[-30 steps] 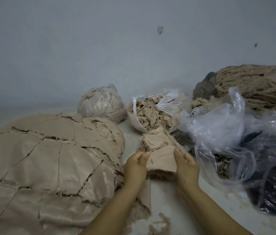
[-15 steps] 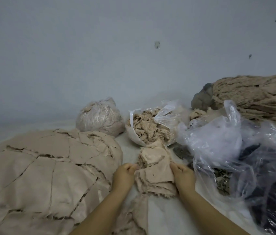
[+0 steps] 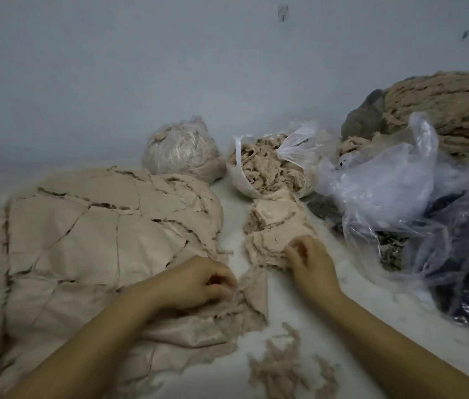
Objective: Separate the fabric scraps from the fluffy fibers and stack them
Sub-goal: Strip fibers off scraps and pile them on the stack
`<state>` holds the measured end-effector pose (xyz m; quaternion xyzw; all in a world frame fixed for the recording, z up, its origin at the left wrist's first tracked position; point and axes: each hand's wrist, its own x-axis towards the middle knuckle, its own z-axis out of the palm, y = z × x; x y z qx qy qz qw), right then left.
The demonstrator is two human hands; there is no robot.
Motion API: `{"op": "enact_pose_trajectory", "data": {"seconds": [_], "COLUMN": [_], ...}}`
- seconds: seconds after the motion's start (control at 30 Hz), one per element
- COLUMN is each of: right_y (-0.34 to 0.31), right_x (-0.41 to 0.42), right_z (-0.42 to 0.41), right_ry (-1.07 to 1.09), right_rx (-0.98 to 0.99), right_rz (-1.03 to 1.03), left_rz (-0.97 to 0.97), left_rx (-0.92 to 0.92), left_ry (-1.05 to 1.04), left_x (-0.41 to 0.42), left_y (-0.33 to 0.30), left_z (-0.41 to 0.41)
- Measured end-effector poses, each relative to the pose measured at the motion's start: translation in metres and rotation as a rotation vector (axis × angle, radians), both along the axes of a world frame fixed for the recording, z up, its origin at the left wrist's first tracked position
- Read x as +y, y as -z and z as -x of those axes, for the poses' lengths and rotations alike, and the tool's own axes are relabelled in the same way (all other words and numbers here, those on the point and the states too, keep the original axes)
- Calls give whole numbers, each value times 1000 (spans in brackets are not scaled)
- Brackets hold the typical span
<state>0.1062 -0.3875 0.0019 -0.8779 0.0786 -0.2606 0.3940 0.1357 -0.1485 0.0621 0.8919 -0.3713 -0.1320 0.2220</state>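
Fingers of right hand [image 3: 309,262] pinch small scrap stack [image 3: 273,243]; left hand [image 3: 196,282] fingers curl on scrap [image 3: 252,295]. Bare white surface [image 3: 233,223] strip between, toward 12 o'clock; three bags.

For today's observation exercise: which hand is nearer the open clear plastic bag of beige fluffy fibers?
Right. The right hand pinches scraps just below the bag; the left hand sits lower, farther left.

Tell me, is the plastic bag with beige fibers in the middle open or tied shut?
Open. The middle plastic bag has its mouth spread wide, and the beige fibers inside show uncovered above its rim.
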Motion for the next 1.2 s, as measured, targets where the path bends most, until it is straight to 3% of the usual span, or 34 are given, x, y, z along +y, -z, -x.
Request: {"op": "enact_pose_trajectory", "data": {"seconds": [0.1,0.17,0.23,0.33,0.5,0.6,0.67,0.87,1.07,1.2], "right_y": [8,11,10,6,-9,-10,-9,-5,-21,-22], "right_x": [24,31,33,34,54,70,70,56,66,72], "right_z": [19,22,24,28,41,38,34,36,35,34], "right_ry": [-431,-554,-520,-373,-566,-625,-563,-515,-500,-379], "right_rx": [59,154,232,204,126,150,126,150,277,177], "right_rz": [221,369,438,441,-28,-347,-506,-607,-681,-717], "left_rz": [-67,-266,-414,-305,243,425,432,321,349,362], "left_rx": [29,-80,-197,-209,-40,59,32,-32,-16,-152], "left_ry": [78,151,191,154,-100,-145,-177,-264,-139,-338], "left_x": [11,16,20,21,6,-10,-11,-3,-29,-21], "left_y": [-1,-1,3,9,9,8,3,8,13,13], "left_z": [6,5,2,-2,-1,0,-6,-21,-13,-20]}}
